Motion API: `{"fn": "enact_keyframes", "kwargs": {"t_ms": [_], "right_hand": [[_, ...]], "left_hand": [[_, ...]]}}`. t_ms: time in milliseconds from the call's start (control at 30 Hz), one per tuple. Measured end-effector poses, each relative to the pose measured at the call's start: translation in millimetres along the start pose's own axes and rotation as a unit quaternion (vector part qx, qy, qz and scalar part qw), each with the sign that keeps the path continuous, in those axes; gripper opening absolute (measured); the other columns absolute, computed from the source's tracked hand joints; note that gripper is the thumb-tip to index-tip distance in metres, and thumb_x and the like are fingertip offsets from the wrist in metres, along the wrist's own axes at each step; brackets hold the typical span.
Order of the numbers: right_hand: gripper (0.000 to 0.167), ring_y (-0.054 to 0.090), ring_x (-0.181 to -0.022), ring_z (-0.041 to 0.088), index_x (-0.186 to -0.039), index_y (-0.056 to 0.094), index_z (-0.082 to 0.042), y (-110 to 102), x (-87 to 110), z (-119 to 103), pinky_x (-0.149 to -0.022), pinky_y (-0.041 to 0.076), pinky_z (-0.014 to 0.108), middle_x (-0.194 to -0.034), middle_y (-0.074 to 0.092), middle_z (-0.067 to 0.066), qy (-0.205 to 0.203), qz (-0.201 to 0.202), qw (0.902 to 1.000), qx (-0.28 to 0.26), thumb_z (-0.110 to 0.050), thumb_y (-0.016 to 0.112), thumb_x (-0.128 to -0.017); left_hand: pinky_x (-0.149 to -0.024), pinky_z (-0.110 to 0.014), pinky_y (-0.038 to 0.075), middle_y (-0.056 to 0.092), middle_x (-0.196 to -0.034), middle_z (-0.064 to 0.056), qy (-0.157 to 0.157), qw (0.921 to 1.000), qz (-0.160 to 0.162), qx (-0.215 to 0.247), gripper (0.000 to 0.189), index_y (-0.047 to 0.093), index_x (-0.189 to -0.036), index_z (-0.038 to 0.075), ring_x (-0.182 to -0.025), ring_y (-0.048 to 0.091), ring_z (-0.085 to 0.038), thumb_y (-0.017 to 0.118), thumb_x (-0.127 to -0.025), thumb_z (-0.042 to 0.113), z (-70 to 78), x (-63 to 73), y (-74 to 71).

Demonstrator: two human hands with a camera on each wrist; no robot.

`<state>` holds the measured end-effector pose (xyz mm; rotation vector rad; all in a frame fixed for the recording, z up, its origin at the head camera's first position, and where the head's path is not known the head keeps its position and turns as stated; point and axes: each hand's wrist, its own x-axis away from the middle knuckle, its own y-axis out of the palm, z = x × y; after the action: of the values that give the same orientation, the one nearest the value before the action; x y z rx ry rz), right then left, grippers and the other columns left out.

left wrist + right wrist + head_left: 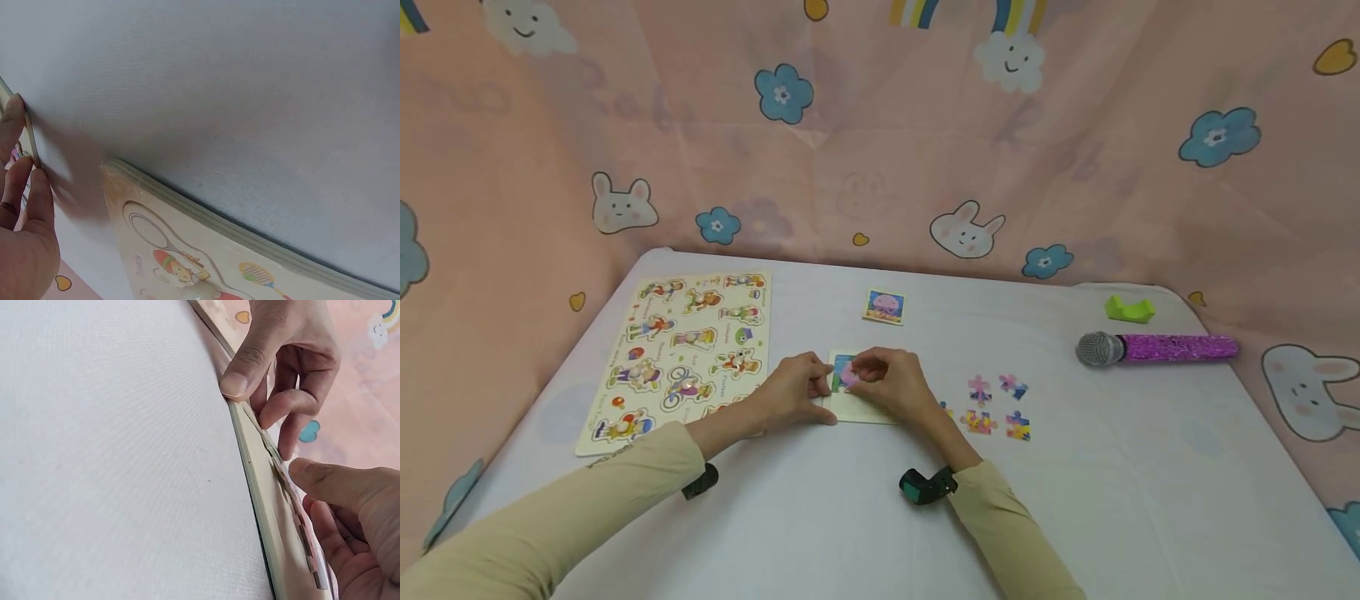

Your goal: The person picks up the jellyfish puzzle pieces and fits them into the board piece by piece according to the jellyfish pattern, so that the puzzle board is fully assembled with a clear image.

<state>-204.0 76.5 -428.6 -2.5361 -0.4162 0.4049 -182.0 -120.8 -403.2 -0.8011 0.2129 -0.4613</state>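
A small cream puzzle board (853, 410) lies at the middle of the table, with joined puzzle pieces (839, 372) in its upper left part. My left hand (793, 388) holds the board's left edge, its thumb at the near corner and its fingertips by the pieces. From the right, my right hand (891, 385) reaches over the board. Its thumb and fingers pinch at a pink puzzle piece (848, 377), which they mostly cover. The right wrist view shows the pieces edge-on above the board (253, 450). Several loose jigsaw pieces (979, 390) lie right of that hand.
A big peg puzzle with cartoon figures (695, 337) lies on the left, close to my left forearm. Behind the board is a small picture card (884, 307). A purple microphone (1157, 348) and a green holder (1129, 309) rest at the far right. Patterned cloth (850, 150) hangs behind.
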Motion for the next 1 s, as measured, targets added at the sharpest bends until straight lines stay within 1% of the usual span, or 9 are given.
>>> {"fn": "enact_keyframes", "kwargs": {"t_ms": [100,200,333,567,700,800,900,967,1000], "right_hand": [[0.027,0.068,-0.08,0.018,-0.1,0.069,0.003,2,-0.1,0,-0.071,0.053,0.021,-0.094,0.07,0.012,-0.007,0.007,0.9995,-0.031,0.002,0.078,-0.075],[0.027,0.068,-0.082,0.022,-0.1,0.068,0.004,4,-0.6,1,-0.071,0.054,0.022,-0.095,0.069,0.015,-0.011,0.01,0.9981,-0.059,0.004,0.078,-0.074],[0.026,0.068,-0.083,0.023,-0.099,0.067,0.006,6,-1.4,2,-0.072,0.054,0.022,-0.095,0.069,0.016,-0.009,0.004,0.9969,-0.078,0.007,0.076,-0.075],[0.025,0.068,-0.087,0.024,-0.1,0.066,0.007,7,-3.5,2,-0.074,0.053,0.023,-0.097,0.068,0.017,-0.006,-0.013,0.9963,-0.084,0.008,0.074,-0.077],[0.027,0.067,-0.089,0.024,-0.102,0.066,0.006,4,-5.1,1,-0.076,0.053,0.024,-0.099,0.068,0.017,0.013,-0.02,0.9937,-0.11,0.008,0.074,-0.077],[0.029,0.067,-0.09,0.025,-0.105,0.065,0.006,1,-5.7,1,-0.077,0.053,0.024,-0.101,0.067,0.018,0.041,-0.018,0.9884,-0.145,0.008,0.074,-0.077],[0.031,0.067,-0.092,0.028,-0.108,0.064,0.008,-5,-5.5,2,-0.078,0.053,0.025,-0.104,0.066,0.021,0.058,-0.012,0.9829,-0.174,0.009,0.072,-0.078],[0.033,0.067,-0.095,0.03,-0.11,0.062,0.009,-10,-5.4,4,-0.079,0.053,0.025,-0.106,0.065,0.023,0.063,-0.01,0.9798,-0.19,0.01,0.071,-0.079],[0.034,0.067,-0.095,0.03,-0.111,0.062,0.009,-12,-5.0,5,-0.079,0.053,0.025,-0.107,0.065,0.024,0.065,-0.009,0.9786,-0.195,0.01,0.071,-0.079]], "left_hand": [[-0.078,-0.026,0.046,0.06,-0.106,-0.012,-0.002,1.0,-0.002,0.0,0.028,0.064,-0.074,0.005,-0.106,0.057,-0.024,0.089,-0.064,0.013,-0.3,0.4,0.0],[-0.082,-0.029,0.047,0.06,-0.106,-0.012,0.0,1.0,-0.004,0.001,0.028,0.064,-0.074,0.005,-0.105,0.056,-0.024,0.089,-0.064,0.013,-0.5,0.5,-0.2],[-0.084,-0.03,0.047,0.06,-0.105,-0.012,0.003,1.0,-0.004,0.001,0.028,0.064,-0.074,0.005,-0.106,0.056,-0.024,0.089,-0.064,0.013,-0.1,0.0,-0.5],[-0.076,-0.026,0.044,0.061,-0.106,-0.014,0.007,1.0,0.0,-0.005,0.029,0.064,-0.074,0.004,-0.105,0.057,-0.027,0.089,-0.064,0.013,0.1,-0.1,-1.8],[-0.076,-0.026,0.045,0.06,-0.105,-0.014,0.006,0.9999,-0.003,-0.008,0.029,0.064,-0.073,0.004,-0.104,0.057,-0.026,0.089,-0.064,0.013,-0.6,-1.0,-1.8],[-0.077,-0.026,0.045,0.061,-0.104,-0.014,0.005,0.9999,-0.007,-0.008,0.03,0.063,-0.073,0.004,-0.104,0.057,-0.028,0.09,-0.063,0.013,-0.8,-2.3,-1.3],[-0.075,-0.026,0.043,0.061,-0.102,-0.014,0.002,0.9999,-0.011,-0.011,0.031,0.062,-0.072,0.003,-0.107,0.057,-0.03,0.09,-0.062,0.013,0.4,-3.7,-1.5],[-0.073,-0.025,0.041,0.061,-0.101,-0.014,-0.002,0.9998,-0.013,-0.015,0.031,0.062,-0.071,0.002,-0.103,0.058,-0.028,0.09,-0.062,0.012,1.9,-4.3,-2.1],[-0.071,-0.025,0.041,0.061,-0.1,-0.013,-0.004,0.9997,-0.015,-0.019,0.031,0.062,-0.071,0.002,-0.098,0.058,-0.026,0.09,-0.062,0.012,2.8,-4.4,-2.6]]}}
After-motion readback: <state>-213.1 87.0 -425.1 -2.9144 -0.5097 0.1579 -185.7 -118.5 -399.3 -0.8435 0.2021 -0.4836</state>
